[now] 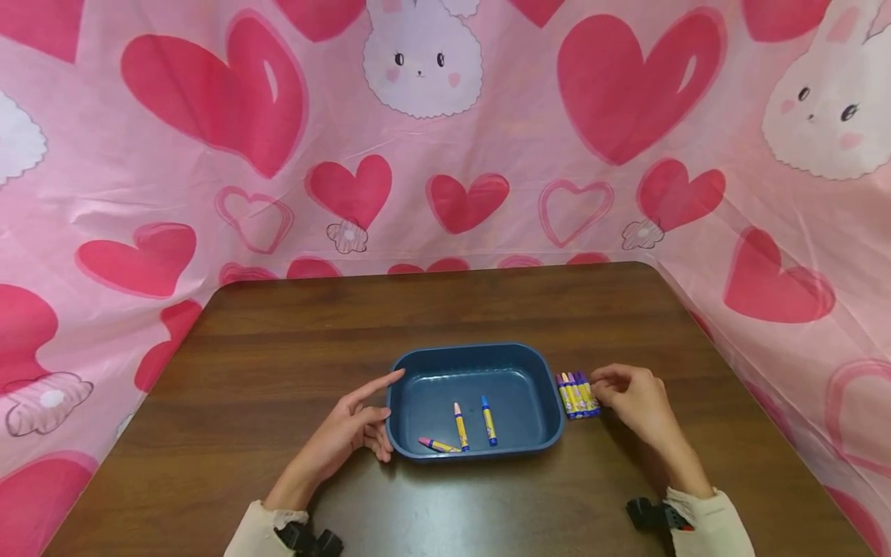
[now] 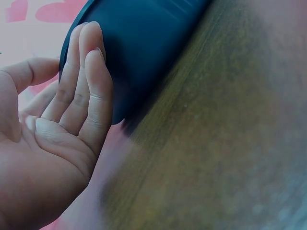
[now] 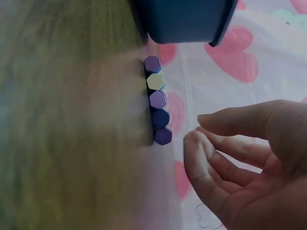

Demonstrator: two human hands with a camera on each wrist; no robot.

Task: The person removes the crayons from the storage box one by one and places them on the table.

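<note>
Crayon row [image 1: 577, 396]: five side by side on worktop [image 1: 313, 333], at tray's 3 o'clock, just beside rim; contact unclear.
Row vs right hand: row at 9 o'clock of right hand [image 1: 635, 401], the nearer hand; end purple crayon [image 3: 163, 136] closest.
Long axis: each crayon 12-to-6, leaning slightly 11-to-5; row stacks 9-to-3.
Right hand: fingers loosely curled, narrow thumb gap, nothing seen in it; touch on end crayon can't be told.
Left hand [image 1: 344, 425]: spread, index finger and thumb at tray's 9 o'clock rim, not gripping.
Blue tray [image 1: 445, 363]: upright, three crayons inside.
Tray contents: pink crayon [image 1: 438, 445] at 7-8 o'clock, tip to 9; peach crayon [image 1: 460, 425] near 7, tip to 12; blue crayon [image 1: 489, 422] near 5, tip to 12.
</note>
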